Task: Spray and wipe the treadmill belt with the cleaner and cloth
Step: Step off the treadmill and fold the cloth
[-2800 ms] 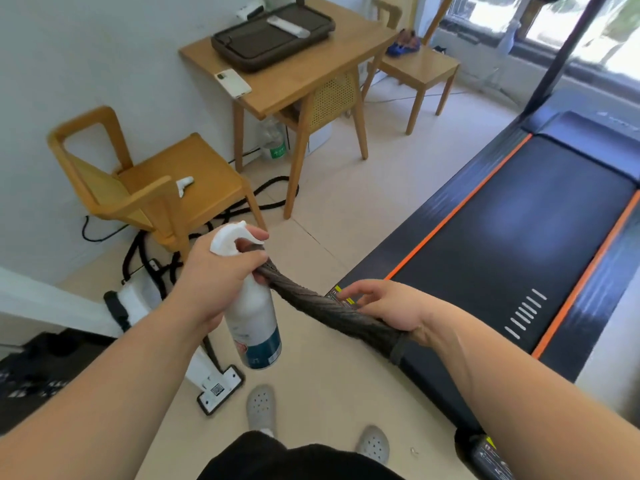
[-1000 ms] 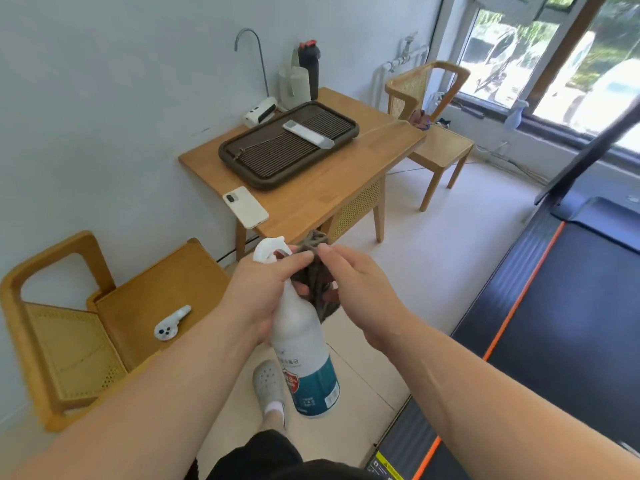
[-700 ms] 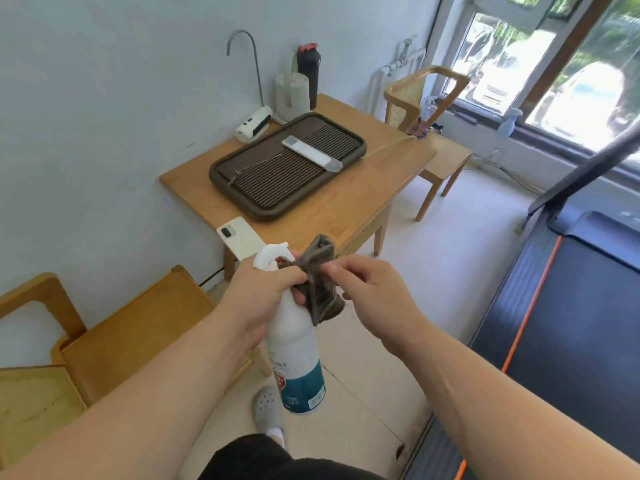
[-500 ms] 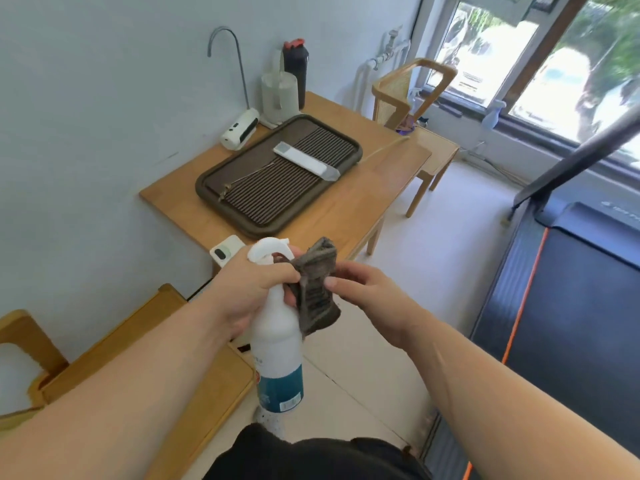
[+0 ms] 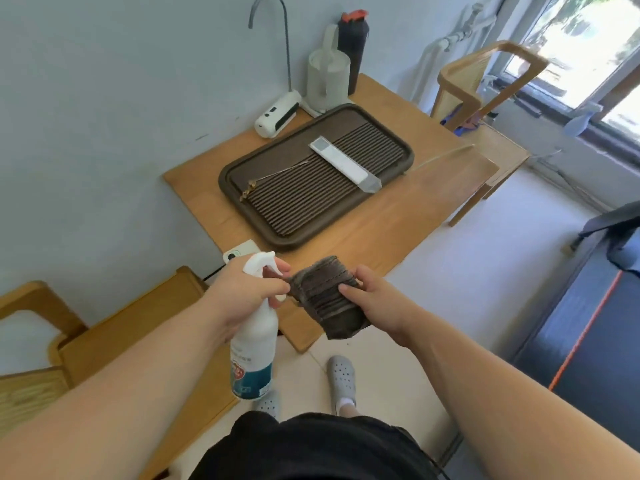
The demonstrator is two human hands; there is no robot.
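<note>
My left hand (image 5: 242, 294) grips the neck of a white spray bottle (image 5: 254, 344) with a blue label, which hangs upright in front of me. The same hand's fingertips pinch one edge of a folded dark brown cloth (image 5: 327, 299). My right hand (image 5: 377, 301) holds the cloth's other side, thumb on top. Both hands are over the near corner of a wooden table (image 5: 391, 216). The black treadmill belt (image 5: 602, 344) with its orange stripe lies at the far right, away from both hands.
On the table are a dark ribbed tray (image 5: 315, 178) with a white remote (image 5: 344, 166), a kettle (image 5: 327, 83), a black bottle (image 5: 353, 46) and a phone (image 5: 239, 252). Wooden chairs stand at the left (image 5: 114, 334) and back right (image 5: 485, 81).
The view has turned from the treadmill toward the table and come closer to it. The cloth, stretched long between my hands before, is now folded into a compact bundle.
</note>
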